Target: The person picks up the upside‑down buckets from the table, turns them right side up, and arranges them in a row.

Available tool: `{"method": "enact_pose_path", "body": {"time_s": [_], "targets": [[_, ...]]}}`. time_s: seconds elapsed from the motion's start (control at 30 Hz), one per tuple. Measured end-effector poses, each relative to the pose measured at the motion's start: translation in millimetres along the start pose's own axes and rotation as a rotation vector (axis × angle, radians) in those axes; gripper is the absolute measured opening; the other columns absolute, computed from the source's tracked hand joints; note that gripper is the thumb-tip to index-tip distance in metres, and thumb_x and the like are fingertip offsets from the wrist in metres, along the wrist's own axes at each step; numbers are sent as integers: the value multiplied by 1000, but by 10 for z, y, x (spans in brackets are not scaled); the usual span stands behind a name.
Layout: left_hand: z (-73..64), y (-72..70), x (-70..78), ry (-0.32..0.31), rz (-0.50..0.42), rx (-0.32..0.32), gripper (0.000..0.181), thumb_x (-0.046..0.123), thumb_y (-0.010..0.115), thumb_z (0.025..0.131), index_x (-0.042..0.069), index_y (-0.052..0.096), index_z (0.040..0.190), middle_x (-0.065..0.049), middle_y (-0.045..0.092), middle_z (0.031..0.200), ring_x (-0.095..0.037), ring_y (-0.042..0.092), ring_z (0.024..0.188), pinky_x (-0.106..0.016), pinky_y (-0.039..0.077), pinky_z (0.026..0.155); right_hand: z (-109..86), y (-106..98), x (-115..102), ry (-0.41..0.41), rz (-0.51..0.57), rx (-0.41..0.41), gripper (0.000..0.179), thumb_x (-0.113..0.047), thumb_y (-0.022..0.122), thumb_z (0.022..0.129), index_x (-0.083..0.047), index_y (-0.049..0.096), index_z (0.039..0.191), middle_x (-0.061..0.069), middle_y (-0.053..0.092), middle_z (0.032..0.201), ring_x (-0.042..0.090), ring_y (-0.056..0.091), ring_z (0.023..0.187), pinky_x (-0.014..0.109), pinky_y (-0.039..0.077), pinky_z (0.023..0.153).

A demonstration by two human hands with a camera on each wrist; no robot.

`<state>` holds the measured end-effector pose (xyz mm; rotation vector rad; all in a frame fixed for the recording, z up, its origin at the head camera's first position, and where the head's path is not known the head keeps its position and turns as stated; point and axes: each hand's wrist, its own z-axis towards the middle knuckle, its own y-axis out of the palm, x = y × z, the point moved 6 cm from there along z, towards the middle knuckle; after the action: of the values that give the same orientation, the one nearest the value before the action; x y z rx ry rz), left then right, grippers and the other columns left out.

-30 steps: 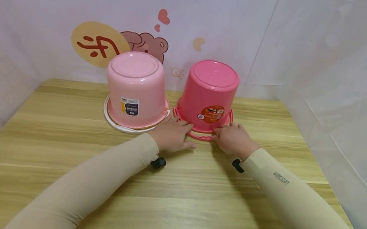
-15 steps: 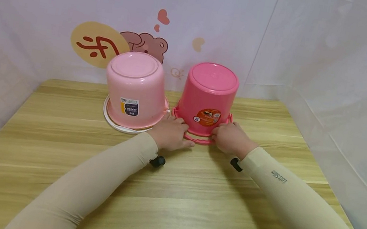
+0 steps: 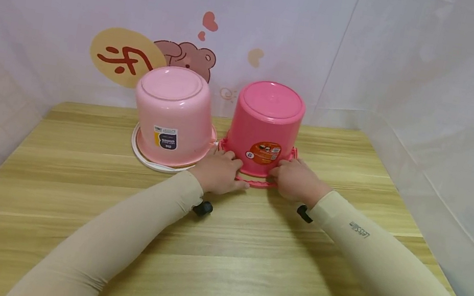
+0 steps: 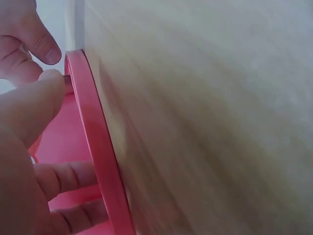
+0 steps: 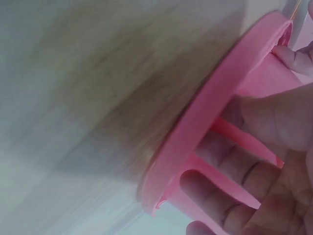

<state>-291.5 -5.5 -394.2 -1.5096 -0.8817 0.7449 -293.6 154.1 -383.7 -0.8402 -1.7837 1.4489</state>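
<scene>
A deep pink bucket (image 3: 262,136) stands upside down on the table, its orange label facing me. Its pink handle (image 3: 259,183) lies round the near side of the rim. My left hand (image 3: 220,172) touches the rim's left side with fingers extended and the thumb spread apart. In the left wrist view, its fingers (image 4: 73,176) reach behind the handle band. On the opposite side, my right hand (image 3: 298,181) holds the rim with curled fingers. The right wrist view shows thumb and fingers (image 5: 205,196) at the bucket's edge. Their tips are partly hidden behind the handle.
A pale pink bucket (image 3: 172,117) with a white handle (image 3: 142,156) also stands upside down, just left of the deep pink one. My left hand lies close to its rim. A white printed curtain (image 3: 283,31) hangs behind the wooden table (image 3: 218,269).
The deep pink bucket has turned so that its label shifted left. It has also moved slightly left and towards me. Both hands have stayed at its rim, and the right fingers look more curled.
</scene>
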Motion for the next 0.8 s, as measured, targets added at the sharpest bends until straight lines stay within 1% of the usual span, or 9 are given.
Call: {"method": "enact_pose_path", "body": {"time_s": [0.07,0.2,0.33,0.4,0.47,0.57,0.63,0.8], "targets": [[0,0,3,-3,-11,-12,76,75,39,80,22,48,134,-6,47,130,-33,36,131,-55,14,112,-5,-5,-6,2,4,-12,24,-15,56,87,-21,68,107,3,59,96,22,52,92,41,42,86],[8,-2,12,0,-19,-24,76,76,39,79,24,48,134,-6,47,130,-34,36,131,-56,12,112,-7,-27,-23,0,-3,-9,23,-13,57,85,-19,69,105,5,60,96,24,51,93,43,42,88],[21,-9,17,4,-14,-15,76,76,37,80,24,48,134,-7,47,131,-34,36,131,-57,11,112,-3,-27,-25,1,-16,1,22,-12,57,84,-18,69,102,5,61,96,25,51,95,45,42,91],[27,-26,21,6,-20,3,73,75,38,81,23,49,132,-7,48,129,-33,38,129,-56,13,111,-1,-25,-14,3,-5,14,22,-13,57,85,-18,69,102,5,61,97,25,51,97,46,41,93],[20,-48,16,7,-33,28,69,73,40,82,23,52,128,-8,49,126,-31,40,126,-56,14,111,0,-36,-12,5,7,37,18,-16,57,87,-20,70,99,4,62,97,26,52,98,46,40,93],[12,-86,13,11,-48,69,62,70,42,83,22,56,121,-7,52,119,-28,43,122,-55,16,111,-5,-67,-11,2,32,88,14,-26,59,89,-20,70,95,4,63,94,26,53,96,46,41,89],[19,-99,6,6,-48,94,59,68,42,84,23,56,118,-5,52,117,-26,44,119,-54,18,111,-10,-98,-12,3,30,126,17,-33,61,88,-20,70,91,4,64,90,25,54,91,43,41,85],[37,-161,-11,-11,-59,164,52,66,45,85,23,59,110,-1,52,105,-21,46,110,-51,22,110,-14,-191,-4,10,17,242,25,-43,65,83,-18,68,78,3,64,79,22,56,81,42,40,85]]}}
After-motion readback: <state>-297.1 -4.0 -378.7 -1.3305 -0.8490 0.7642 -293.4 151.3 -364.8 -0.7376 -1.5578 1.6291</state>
